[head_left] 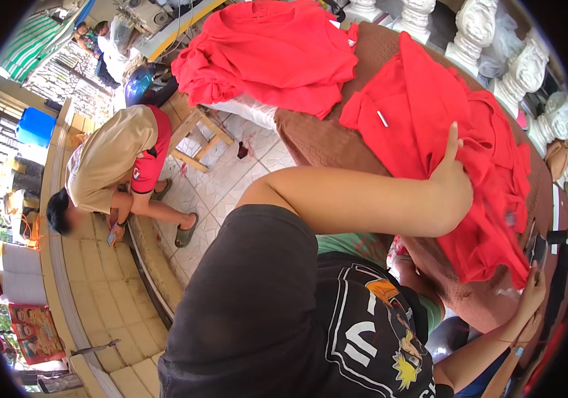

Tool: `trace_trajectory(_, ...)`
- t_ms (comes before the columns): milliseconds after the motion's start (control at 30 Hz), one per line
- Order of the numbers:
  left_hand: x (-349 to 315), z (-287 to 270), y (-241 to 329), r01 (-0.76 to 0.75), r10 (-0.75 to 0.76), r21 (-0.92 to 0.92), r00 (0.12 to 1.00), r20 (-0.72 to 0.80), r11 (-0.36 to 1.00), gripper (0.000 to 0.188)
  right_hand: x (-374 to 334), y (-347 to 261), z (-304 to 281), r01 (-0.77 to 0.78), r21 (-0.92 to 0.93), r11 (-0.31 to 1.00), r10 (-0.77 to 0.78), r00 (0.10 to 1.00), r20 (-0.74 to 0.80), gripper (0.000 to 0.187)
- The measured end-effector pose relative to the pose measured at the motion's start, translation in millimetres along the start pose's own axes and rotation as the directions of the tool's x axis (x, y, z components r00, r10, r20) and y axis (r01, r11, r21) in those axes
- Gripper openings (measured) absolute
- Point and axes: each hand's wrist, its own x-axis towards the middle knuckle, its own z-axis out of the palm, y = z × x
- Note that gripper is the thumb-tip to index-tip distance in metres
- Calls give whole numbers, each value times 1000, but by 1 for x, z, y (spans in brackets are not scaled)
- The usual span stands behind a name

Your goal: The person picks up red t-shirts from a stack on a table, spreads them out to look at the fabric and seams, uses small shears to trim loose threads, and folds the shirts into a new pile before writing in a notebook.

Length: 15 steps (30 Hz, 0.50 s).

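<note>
A heap of red garments [423, 113] lies over a brown textured cover, and a small white tag shows on one of them. My left hand [455, 176] reaches across it, bent at the wrist, with the index finger stretched out. The other fingers are mostly hidden, and it seems to hold nothing. At the far right my right hand [532, 292] is closed by a small dark object [540, 251] whose kind I cannot make out. Close below it another forearm [506, 368] with a light band at the wrist comes in from the lower edge.
A second red garment pile [270, 53] lies at the top. White balusters [476, 26] line the upper right. At left, a person [115, 156] bends over a tiled ledge [98, 285] holding a phone. A wooden stool [194, 136] stands on the tiled floor.
</note>
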Motion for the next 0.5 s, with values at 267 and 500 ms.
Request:
trace_trajectory(267,-49,9,15,-395,583,-622,803,123,675,43,-58,-28,-15,0,-321,947,-21,998,-61,35)
trace_trajectory(500,-24,-6,-14,-370,-241,-868,856,-457,330,17,-73,-90,-17,51,0,999,-49,961,-272,25)
